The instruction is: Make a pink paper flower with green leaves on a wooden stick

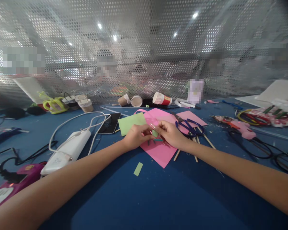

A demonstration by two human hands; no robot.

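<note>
My left hand (136, 136) and my right hand (170, 134) meet over a pink paper sheet (158, 150) on the blue table. Both pinch a small green paper piece (155, 134) between their fingertips, with a thin teal stick (157, 140) just under it. A light green paper sheet (131, 123) lies behind my left hand. Blue-handled scissors (187, 125) rest to the right of my right hand, on several wooden sticks (207, 139). A small green paper strip (138, 169) lies loose in front.
A white power bank with cables (67, 150) and a phone (110, 124) lie to the left, a purple glue gun (12, 185) nearer left. Paper cups (161, 99) stand at the back by a perforated screen. A pink glue gun (240, 127) and cables are at right.
</note>
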